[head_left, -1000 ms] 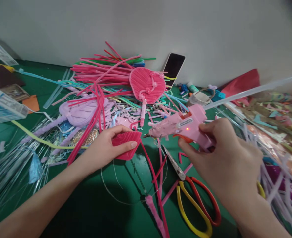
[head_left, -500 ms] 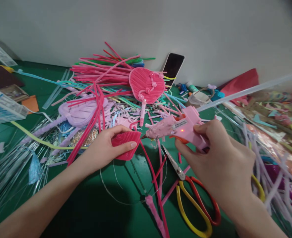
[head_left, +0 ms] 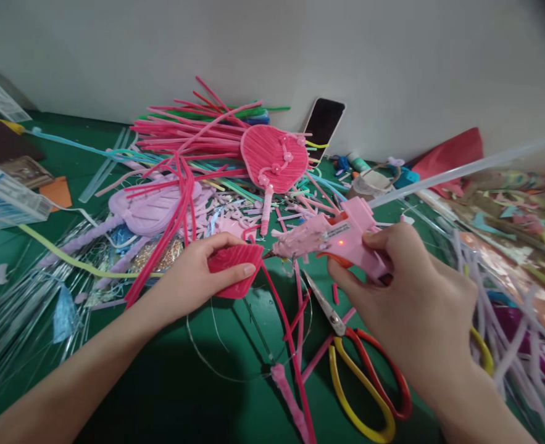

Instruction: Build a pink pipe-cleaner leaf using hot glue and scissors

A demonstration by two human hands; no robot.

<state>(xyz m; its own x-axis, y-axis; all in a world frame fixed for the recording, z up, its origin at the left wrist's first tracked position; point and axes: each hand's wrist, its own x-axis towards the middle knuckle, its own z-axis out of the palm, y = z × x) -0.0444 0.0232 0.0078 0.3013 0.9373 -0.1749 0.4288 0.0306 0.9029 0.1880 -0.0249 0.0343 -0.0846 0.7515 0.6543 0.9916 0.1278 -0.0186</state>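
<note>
My left hand (head_left: 219,265) pinches a flat red-pink pipe-cleaner piece (head_left: 237,271) between thumb and fingers. In my right hand (head_left: 411,296) is a pink hot glue gun (head_left: 341,237) with a small orange light lit and a clear glue stick (head_left: 466,169) out of its back. The gun's nozzle points left, at or very close to the piece's right edge; whether they touch I cannot tell. Below the piece, a thin wire with a pink wrapped handle (head_left: 288,394) slants down. Scissors (head_left: 339,327) with red and yellow handles lie slightly apart under the gun.
A finished pink fan shape with beads (head_left: 272,157) lies beyond my hands, near bundled pink pipe cleaners (head_left: 184,132). A lilac fan shape (head_left: 147,209) sits at the left, a phone (head_left: 325,120) leans on the wall, and lilac strips (head_left: 508,333) lie at the right.
</note>
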